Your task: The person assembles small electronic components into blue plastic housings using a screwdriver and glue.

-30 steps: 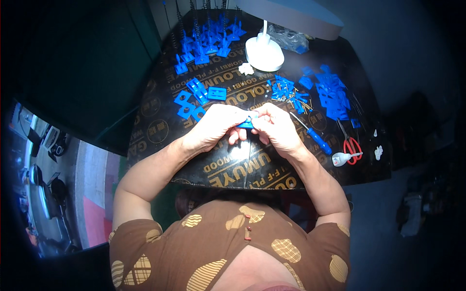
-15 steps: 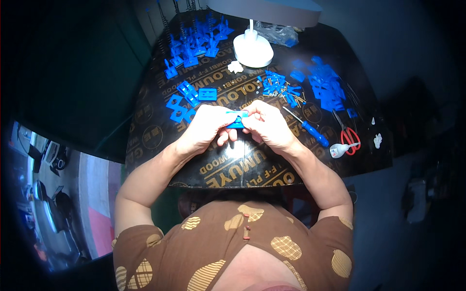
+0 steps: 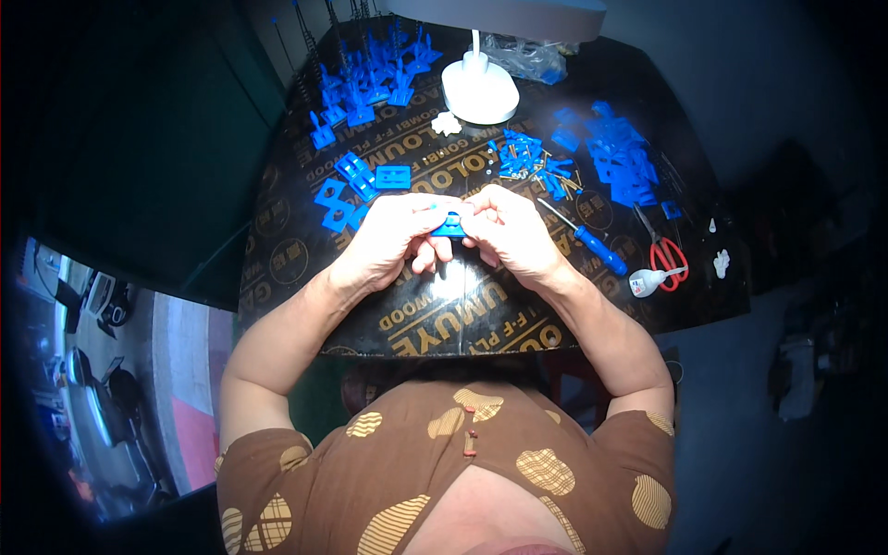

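Both of my hands meet over the middle of the table around a small blue plastic part (image 3: 450,231). My left hand (image 3: 396,233) grips its left side, thumb on top and fingers curled beneath. From the other side my right hand (image 3: 514,239) pinches it between thumb and fingertips. Most of the part's outline is hidden by the fingers. Just beyond my left hand lie several flat blue plates with openings, among them a rectangular plate (image 3: 393,177) and a blue block (image 3: 355,174).
A white lamp (image 3: 479,92) stands at the back. Far left are blue pieces with upright springs (image 3: 356,92). To the right lie small blue pieces with screws (image 3: 527,159), a heap of blue parts (image 3: 624,166), a screwdriver (image 3: 601,252), red-handled scissors (image 3: 668,261) and a white bottle (image 3: 646,282).
My fingers have shifted slightly on the blue part, which now seems tipped a little differently. Both hands stay in the same place and keep their hold.
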Available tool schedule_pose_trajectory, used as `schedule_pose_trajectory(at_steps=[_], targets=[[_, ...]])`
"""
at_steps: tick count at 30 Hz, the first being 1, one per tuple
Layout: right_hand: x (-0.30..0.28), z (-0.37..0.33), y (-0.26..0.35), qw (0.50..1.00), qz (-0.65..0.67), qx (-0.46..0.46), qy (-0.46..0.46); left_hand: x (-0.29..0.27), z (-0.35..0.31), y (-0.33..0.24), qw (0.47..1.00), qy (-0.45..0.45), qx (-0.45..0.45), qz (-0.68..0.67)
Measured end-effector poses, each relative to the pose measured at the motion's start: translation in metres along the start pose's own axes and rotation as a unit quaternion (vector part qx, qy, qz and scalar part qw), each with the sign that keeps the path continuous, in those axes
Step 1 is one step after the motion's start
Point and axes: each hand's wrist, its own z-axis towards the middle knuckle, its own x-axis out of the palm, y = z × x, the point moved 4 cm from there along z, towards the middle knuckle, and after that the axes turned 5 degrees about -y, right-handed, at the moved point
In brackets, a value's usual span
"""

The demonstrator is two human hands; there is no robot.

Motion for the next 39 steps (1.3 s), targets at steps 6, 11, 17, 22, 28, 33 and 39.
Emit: schedule_pose_trajectory(at_steps=[6, 11, 17, 22, 28, 33, 39], targets=[[-0.0002, 0.0001, -0.0006, 1.000, -0.003, 0.009, 0.001, 0.0002, -0.0009, -0.0014, 1.000, -0.004, 0.004, 0.015], [-0.0004, 0.0007, -0.0001, 1.000, -0.015, 0.011, 0.002, -0.0005, -0.0004, 0.0000, 1.000, -0.012, 0.005, 0.026], [0.0001, 0.0009, 0.0014, 1.000, -0.020, 0.008, 0.005, -0.0009, -0.0006, 0.0006, 0.999, -0.005, 0.016, 0.046], [-0.0012, 0.0003, 0.0017, 0.999, -0.028, 0.021, 0.003, 0.0017, -0.0021, -0.0017, 0.999, -0.016, 0.009, 0.046], [-0.0013, 0.0010, 0.0011, 1.000, -0.025, 0.003, -0.001, 0.0012, -0.0014, 0.0042, 1.000, 0.000, 0.015, -0.016], [0.0004, 0.0009, 0.0027, 0.999, -0.023, -0.031, 0.006, -0.0001, -0.0001, 0.0027, 1.000, 0.002, 0.012, 0.026], [0.0033, -0.0014, 0.0047, 1.000, -0.018, -0.017, 0.014, 0.0010, -0.0028, -0.0004, 0.997, -0.024, 0.013, 0.072]])
